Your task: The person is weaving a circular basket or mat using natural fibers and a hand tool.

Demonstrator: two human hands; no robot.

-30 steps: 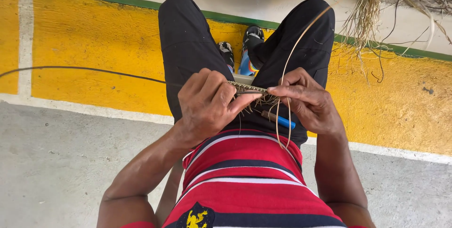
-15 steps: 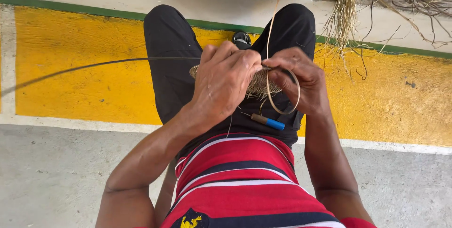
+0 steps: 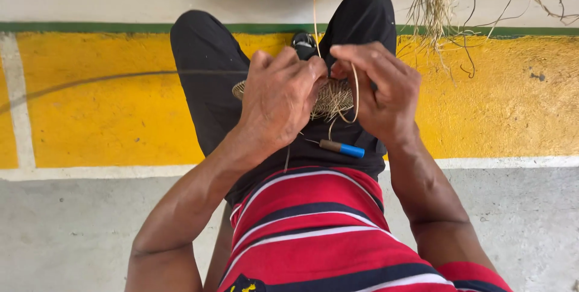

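Note:
My left hand (image 3: 278, 100) grips a small round woven straw piece (image 3: 333, 98) over my lap, covering most of it. My right hand (image 3: 379, 90) pinches a thin pale straw strand (image 3: 314, 2) at the piece's edge; the strand runs straight up out of view and loops down beside my fingers. A small awl with a blue and brown handle (image 3: 341, 147) lies on my black trousers just below the hands. A long dark strand (image 3: 114, 77) trails left from the woven piece over the yellow floor.
I sit with my knees up in black trousers (image 3: 205, 81) and a red striped shirt (image 3: 313, 231). A yellow painted band (image 3: 102, 117) with white and green edge lines crosses the grey concrete floor. A bundle of dry straw (image 3: 431, 2) hangs at the top right.
My hands have risen slightly with the woven piece. The right hand has pulled the strand's loop tighter and now holds the strand upward. The camera view has shifted a little.

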